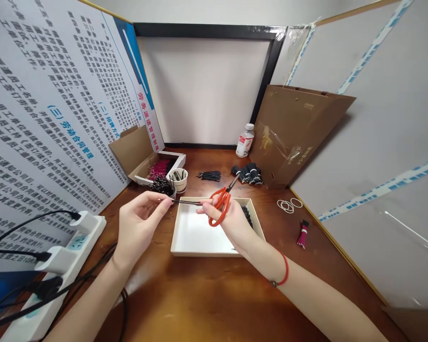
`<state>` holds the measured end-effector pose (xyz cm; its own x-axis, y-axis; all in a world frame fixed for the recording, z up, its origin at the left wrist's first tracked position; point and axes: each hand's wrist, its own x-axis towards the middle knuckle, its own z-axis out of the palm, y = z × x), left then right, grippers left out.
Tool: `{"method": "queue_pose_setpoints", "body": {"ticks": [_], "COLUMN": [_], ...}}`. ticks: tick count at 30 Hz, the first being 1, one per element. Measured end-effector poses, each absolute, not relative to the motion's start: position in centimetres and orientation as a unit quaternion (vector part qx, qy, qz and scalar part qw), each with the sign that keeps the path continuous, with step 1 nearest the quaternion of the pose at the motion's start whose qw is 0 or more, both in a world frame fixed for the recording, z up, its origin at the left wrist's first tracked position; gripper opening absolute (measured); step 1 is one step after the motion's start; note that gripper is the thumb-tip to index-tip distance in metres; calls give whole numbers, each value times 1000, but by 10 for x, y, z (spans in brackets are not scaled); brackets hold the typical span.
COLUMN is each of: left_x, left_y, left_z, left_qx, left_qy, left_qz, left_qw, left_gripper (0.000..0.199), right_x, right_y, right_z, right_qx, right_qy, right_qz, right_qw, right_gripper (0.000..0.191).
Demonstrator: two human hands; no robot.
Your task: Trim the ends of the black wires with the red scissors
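A thin black wire (187, 202) stretches between my two hands above a shallow white tray (199, 232). My left hand (139, 218) is closed, its thumb and finger pinching the wire's left end. Scissors with red-orange handles (219, 218) are held in my right hand (235, 225), their dark blades pointing away to the upper right. The thumb and fingertips of that hand also meet at the wire's right end. Small black pieces (247, 214) lie at the tray's right side, partly hidden by my right hand.
Behind the tray are black wires (209, 175), tied black bundles (248, 173), a paper cup (179, 179) and an open box (153, 166). A bottle (245, 140) stands farther back. Rubber bands (287, 205) and a pink bundle (302, 234) lie right. A power strip (66, 266) is left.
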<state>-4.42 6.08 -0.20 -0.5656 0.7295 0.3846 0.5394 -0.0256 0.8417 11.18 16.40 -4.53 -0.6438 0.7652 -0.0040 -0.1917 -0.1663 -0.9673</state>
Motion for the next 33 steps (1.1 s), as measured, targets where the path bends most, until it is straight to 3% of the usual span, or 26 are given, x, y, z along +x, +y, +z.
{"method": "queue_pose_setpoints", "body": {"ticks": [4,9,15,19,22,28,33], "left_x": [-42,-36,-17,-18,-21,-24,-25], "left_y": [52,63,97,114,120,122,124], "left_z": [-14,-29,-38,-52,-64,-70,-70], "left_qx": [484,604,609,585,605,726,727], "left_qy": [699,707,644,619,604,564,542], "left_qz": [515,329,361,373,385,350,383], "left_qw": [110,161,291,367,347,182,175], "left_gripper": [22,27,11,12,15,7,8], "right_x": [111,125,140,149,152,149,144], "right_y": [160,167,168,171,172,170,171], "right_z": [-37,-48,-61,-72,-82,-87,-86], "right_qx": [-270,-305,-336,-386,-407,-410,-399], "right_qy": [-542,-569,-586,-582,-563,-563,-584], "right_qz": [707,664,643,618,618,606,602], "right_qw": [366,378,360,360,368,383,371], "right_gripper": [34,42,38,32,31,28,22]}}
